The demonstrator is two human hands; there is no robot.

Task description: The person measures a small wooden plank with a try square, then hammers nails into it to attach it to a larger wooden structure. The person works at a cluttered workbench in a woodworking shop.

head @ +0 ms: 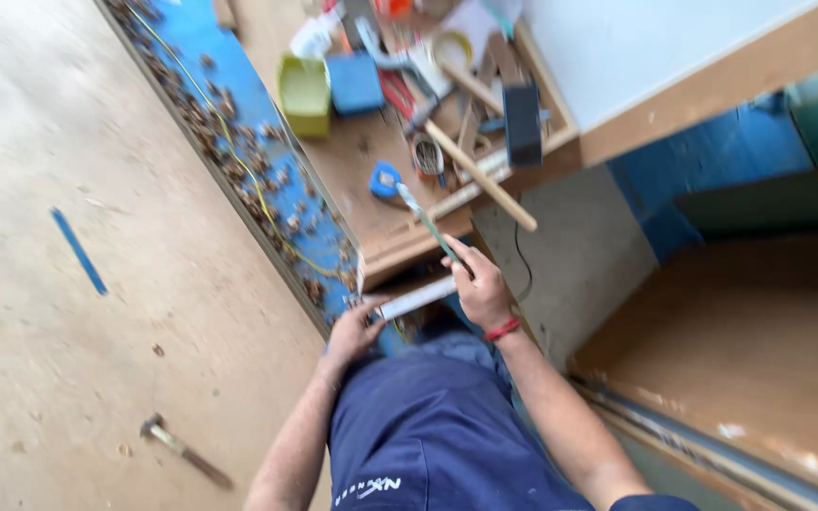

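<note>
My right hand (481, 286), with a red band at the wrist, grips a thin green-handled tool (430, 225) that points up toward the workbench. Its tip lies close to a blue tape measure (385, 180). My left hand (356, 328) holds the end of a pale flat strip (416, 298) that runs across to my right hand, just below the front edge of the wooden workbench (371, 156). Both hands are above my lap in dark blue trousers.
The workbench is crowded: a green tub (305, 93), a blue box (354, 82), a black block (522, 123), a long wooden handle (480, 176) and loose sticks. A hammer (185, 450) and a blue strip (78, 250) lie on the plywood floor at left. Wood chips litter a blue band (239, 142).
</note>
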